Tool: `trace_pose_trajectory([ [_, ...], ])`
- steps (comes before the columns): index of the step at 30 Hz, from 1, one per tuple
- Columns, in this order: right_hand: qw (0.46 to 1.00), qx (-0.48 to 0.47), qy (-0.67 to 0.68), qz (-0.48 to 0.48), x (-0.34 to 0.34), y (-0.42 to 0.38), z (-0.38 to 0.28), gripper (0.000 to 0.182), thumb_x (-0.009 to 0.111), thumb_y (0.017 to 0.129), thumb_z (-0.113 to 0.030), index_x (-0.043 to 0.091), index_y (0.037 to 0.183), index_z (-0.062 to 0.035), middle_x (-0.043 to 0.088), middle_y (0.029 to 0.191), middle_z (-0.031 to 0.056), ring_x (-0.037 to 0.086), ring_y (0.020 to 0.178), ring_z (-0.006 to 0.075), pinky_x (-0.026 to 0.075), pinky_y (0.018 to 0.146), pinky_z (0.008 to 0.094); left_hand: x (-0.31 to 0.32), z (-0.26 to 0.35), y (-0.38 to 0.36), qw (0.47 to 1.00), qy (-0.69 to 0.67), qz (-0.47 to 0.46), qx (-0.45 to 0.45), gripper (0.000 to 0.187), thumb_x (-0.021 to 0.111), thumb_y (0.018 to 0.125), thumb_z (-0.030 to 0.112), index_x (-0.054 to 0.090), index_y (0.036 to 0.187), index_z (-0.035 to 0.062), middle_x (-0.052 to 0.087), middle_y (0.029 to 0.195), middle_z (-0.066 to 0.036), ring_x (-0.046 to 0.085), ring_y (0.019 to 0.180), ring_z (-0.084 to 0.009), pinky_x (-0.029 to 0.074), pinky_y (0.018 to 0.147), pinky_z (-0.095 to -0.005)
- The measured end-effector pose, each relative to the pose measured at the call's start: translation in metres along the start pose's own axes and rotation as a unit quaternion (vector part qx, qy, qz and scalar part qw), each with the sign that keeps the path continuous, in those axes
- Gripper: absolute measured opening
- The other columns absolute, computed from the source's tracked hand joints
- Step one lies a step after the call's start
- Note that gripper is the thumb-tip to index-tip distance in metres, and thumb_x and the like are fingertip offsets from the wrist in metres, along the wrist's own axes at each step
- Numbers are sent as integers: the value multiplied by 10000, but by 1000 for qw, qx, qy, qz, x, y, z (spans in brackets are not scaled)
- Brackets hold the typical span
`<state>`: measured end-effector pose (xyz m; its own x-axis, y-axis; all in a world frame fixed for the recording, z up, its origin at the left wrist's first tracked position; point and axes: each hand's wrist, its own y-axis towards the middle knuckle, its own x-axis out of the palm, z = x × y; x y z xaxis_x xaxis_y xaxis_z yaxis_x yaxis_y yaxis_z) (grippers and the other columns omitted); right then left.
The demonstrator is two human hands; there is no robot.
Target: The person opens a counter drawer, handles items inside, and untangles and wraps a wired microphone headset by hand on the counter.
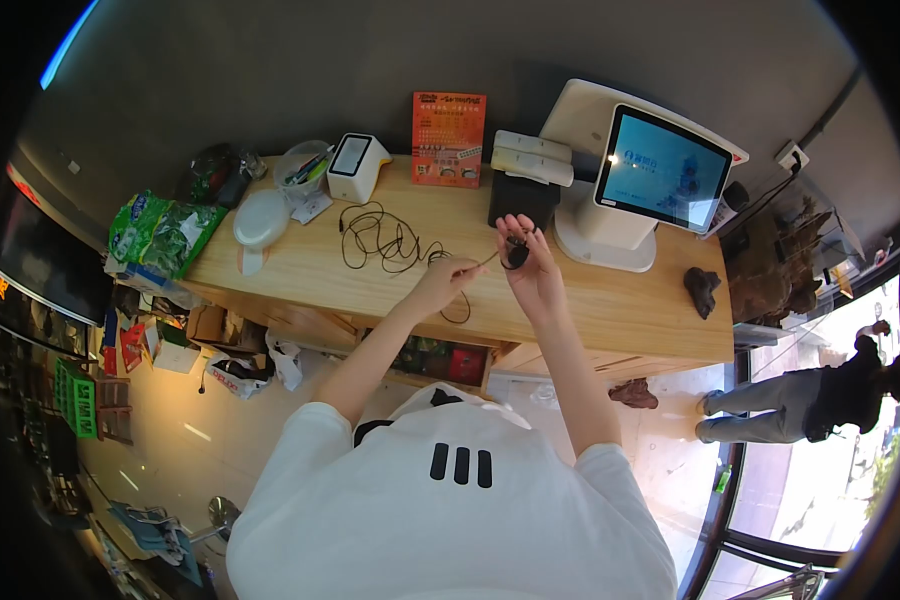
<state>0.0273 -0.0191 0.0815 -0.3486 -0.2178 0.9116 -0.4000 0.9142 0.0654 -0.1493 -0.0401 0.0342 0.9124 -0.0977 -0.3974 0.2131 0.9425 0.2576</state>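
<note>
Over the front of the wooden counter, my left hand pinches a thin dark cable. Most of that cable lies in loose loops to the left, and one loop hangs below my fingers. Beside it, palm up, my right hand curls its fingers round a small black rounded object, whose kind I cannot make out. A short stretch of cable runs between the two hands. Just behind my right hand stands a black box-shaped device with white rolls or packets on top.
The counter also bears a touchscreen terminal, an orange menu card, a white scanner box, a lidded white tub, a green bag and a dark carved lump. A person stands beyond the glass at right.
</note>
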Motion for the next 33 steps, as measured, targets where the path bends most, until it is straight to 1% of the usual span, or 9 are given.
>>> trace_pose_trajectory([
  [2, 993, -99, -64, 9, 2, 3, 2, 310, 496, 931, -63, 484, 1232, 8, 547, 1233, 137, 462, 1220, 242, 391, 986, 292, 14, 22, -5, 998, 7, -18, 61, 205, 553, 901, 182, 644, 945, 4, 591, 694, -120, 522, 581, -217, 405, 558, -318],
  [7, 883, -125, -449, 54, -31, 5, 11, 209, 518, 909, -41, 598, 1082, 46, 637, 1098, 126, 581, 1080, 217, 422, 925, 284, 8, 57, -7, 982, 174, -72, -25, 182, 589, 850, 206, 636, 900, 38, 633, 753, -144, 594, 658, -322, 456, 601, -387],
  [10, 561, -233, -794, 14, -45, 2, 6, 169, 544, 894, -101, 624, 975, 24, 659, 871, 139, 643, 796, 199, 479, 749, 307, 0, 59, -7, 971, 209, -112, -18, 186, 590, 835, 209, 638, 893, 39, 635, 730, -134, 610, 673, -312, 470, 611, -382],
  [14, 667, 23, -743, -50, -49, 0, -13, 274, 508, 931, -217, 629, 914, 28, 651, 816, 112, 619, 715, 210, 469, 715, 299, -21, 76, 4, 974, 188, -124, 6, 158, 595, 837, 177, 645, 889, 36, 635, 713, -135, 578, 591, -270, 433, 542, -351],
  [16, 816, 305, -471, -141, -27, -8, -25, 296, 486, 923, -253, 633, 894, 3, 661, 820, 91, 609, 784, 212, 442, 745, 321, -27, 77, 11, 985, 131, -111, -18, 165, 584, 856, 180, 631, 873, 22, 621, 693, -119, 559, 570, -219, 416, 540, -315],
  [20, 929, 263, -162, -205, -30, -16, -20, 294, 485, 947, -274, 613, 1016, -19, 659, 916, 52, 604, 886, 202, 435, 822, 324, -20, 35, 17, 995, -4, -85, -43, 244, 550, 891, 237, 619, 843, 8, 612, 677, -98, 547, 576, -200, 411, 559, -301],
  [22, 989, 72, 113, -66, -20, -17, -14, 317, 436, 969, -220, 521, 1136, 36, 640, 896, 115, 539, 1043, 244, 420, 891, 322, -14, 31, 6, 988, -62, -95, -101, 300, 526, 916, 259, 581, 812, -17, 589, 669, -87, 529, 587, -177, 401, 565, -288],
  [26, 994, -106, 34, -10, -1, -8, -15, 298, 434, 968, -169, 486, 1180, 33, 588, 1108, 137, 431, 1234, 274, 312, 1103, 381, 10, 39, -9, 996, -48, -80, -9, 273, 503, 923, 220, 562, 790, -12, 536, 648, -87, 508, 601, -207, 410, 609, -306],
  [33, 940, -239, -227, 85, -13, 0, -16, 266, 451, 966, -178, 530, 1162, -16, 603, 1095, 83, 512, 1106, 191, 370, 967, 301, 20, 46, -14, 974, 105, -26, 199, 219, 483, 929, 189, 560, 818, 16, 514, 698, -91, 509, 681, -194, 406, 732, -316],
])
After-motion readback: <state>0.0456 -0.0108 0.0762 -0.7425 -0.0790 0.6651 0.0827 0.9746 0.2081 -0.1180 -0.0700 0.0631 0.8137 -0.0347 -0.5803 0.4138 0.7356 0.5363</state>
